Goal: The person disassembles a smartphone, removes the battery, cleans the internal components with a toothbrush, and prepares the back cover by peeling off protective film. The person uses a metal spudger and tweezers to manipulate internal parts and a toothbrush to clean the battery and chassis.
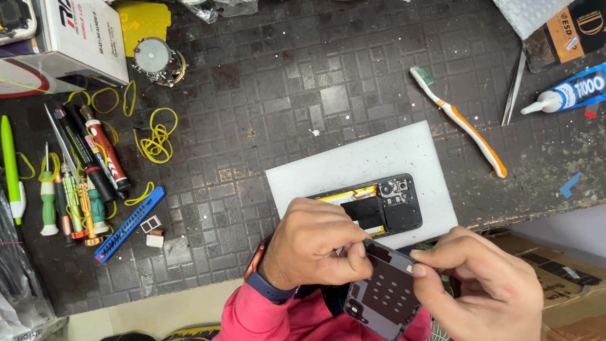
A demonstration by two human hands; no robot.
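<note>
You've got the back cover (383, 292) up off the bench, close to your body, inner face up w/ its dark adhesive pad showing. Left hand (314, 243) pinches its top edge btwn thumb and fingers; right hand (483, 284) pinches the right edge, fingers curled over the rim. Looks thin, light, a bit flexy — probably cracks or kinks if you bend it, and the pad side is likely tacky, so keep grips on the rims, not the middle. Two-edge hold seems right; don't twist.

Just beyond your hands, the open phone (379, 205) lies on the white mat (353, 161), battery and board exposed — fragile, keep the cover's corner off it.

Right of the mat: toothbrush (459, 121), tweezers (514, 88), glue tube (565, 95). Far left: screwdrivers (76, 183), blue cutter (129, 223), yellow rubber bands (158, 136), a green pen (11, 167). All well apart from your hands.
</note>
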